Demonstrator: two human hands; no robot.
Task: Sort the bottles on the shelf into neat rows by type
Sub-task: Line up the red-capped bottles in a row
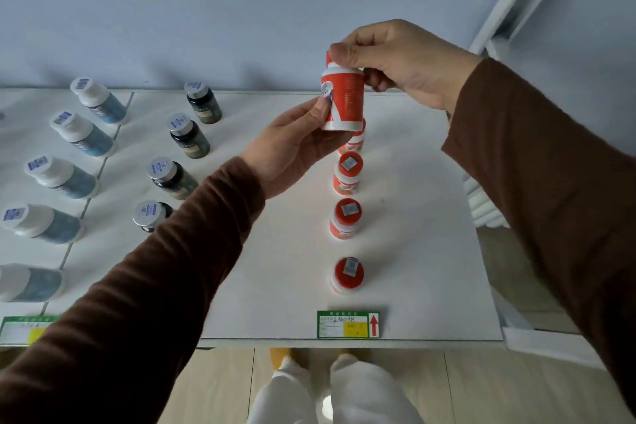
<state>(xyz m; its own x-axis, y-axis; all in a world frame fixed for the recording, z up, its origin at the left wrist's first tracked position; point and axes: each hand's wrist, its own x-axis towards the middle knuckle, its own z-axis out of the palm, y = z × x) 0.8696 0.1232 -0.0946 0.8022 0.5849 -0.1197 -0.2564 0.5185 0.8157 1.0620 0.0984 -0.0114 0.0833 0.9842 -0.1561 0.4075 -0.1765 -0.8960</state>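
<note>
Red-and-white bottle (344, 98), brown sleeves (537, 162), white shelf (275, 251)

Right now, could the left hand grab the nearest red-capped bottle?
Probably not yet. The left hand is busy holding the raised red bottle together with the right hand. The nearest red-capped bottle itself stands unblocked.

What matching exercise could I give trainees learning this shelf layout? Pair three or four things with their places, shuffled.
Things:
1. red-and-white plastic bottle in hand
2. dark glass bottles with silver caps
3. blue-labelled bottles with white caps
4. green-bordered paper shelf tag with a red arrow

Places:
A. leftmost row
B. front edge, below the red-capped row
C. held above the shelf by left hand and right hand
D. middle row

Pairs: 1-C, 2-D, 3-A, 4-B
</note>
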